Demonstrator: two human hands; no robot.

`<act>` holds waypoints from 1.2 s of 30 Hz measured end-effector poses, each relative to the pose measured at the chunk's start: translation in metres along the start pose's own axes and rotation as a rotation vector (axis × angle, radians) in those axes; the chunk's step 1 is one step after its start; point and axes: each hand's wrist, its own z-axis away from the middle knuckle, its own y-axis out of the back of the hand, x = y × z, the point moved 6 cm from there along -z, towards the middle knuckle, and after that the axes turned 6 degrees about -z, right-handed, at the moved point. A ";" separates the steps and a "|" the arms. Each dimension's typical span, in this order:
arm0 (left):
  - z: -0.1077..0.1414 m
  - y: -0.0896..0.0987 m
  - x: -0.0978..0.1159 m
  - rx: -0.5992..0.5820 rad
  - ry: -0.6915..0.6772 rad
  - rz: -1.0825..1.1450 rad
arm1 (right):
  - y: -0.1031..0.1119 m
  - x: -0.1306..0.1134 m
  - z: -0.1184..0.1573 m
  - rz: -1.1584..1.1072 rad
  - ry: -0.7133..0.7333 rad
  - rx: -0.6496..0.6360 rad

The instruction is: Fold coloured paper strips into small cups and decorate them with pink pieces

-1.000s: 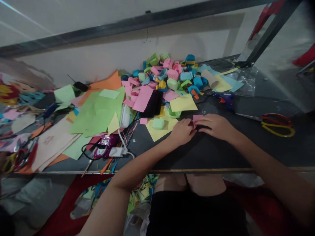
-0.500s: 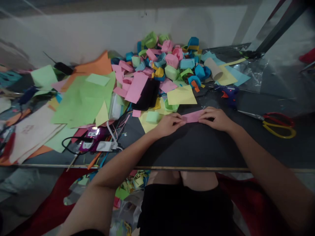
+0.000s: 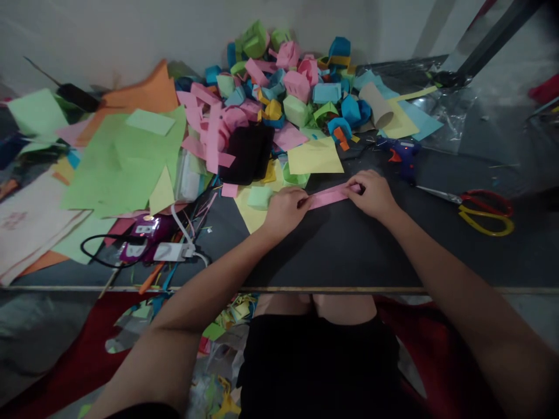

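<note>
A pink paper strip (image 3: 329,196) lies stretched between my hands, slightly tilted up to the right, just above or on the dark table. My left hand (image 3: 289,210) pinches its left end with thumb and fingers. At the right end, my right hand (image 3: 369,193) pinches it too, and a bit of pink shows past the fingertips. Beside my left hand are a small pale green paper piece (image 3: 260,198) and a yellow sheet (image 3: 248,216). A yellow paper rectangle (image 3: 315,156) lies just beyond the strip.
Folded coloured paper pieces (image 3: 297,84) are heaped against the wall. A blue glue gun (image 3: 404,156) and scissors (image 3: 487,212) lie at right. Green sheets (image 3: 126,169), a purple power strip (image 3: 146,233) and cables occupy the left. The table's front edge (image 3: 332,289) runs before my lap.
My hands have moved slightly apart, and the pink strip between them looks longer and narrower. The view has shifted a little. Pink paper no longer covers part of the black object behind.
</note>
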 end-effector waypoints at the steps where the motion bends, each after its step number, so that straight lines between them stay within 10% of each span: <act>1: 0.000 -0.001 -0.001 0.003 0.007 -0.036 | 0.001 -0.001 0.000 0.005 0.018 0.010; 30: 0.006 -0.003 0.016 -0.097 0.041 -0.448 | 0.001 -0.016 0.015 0.355 -0.331 -0.039; 36: 0.012 -0.008 0.033 -0.149 -0.259 -0.460 | 0.000 -0.028 0.018 0.398 -0.171 0.049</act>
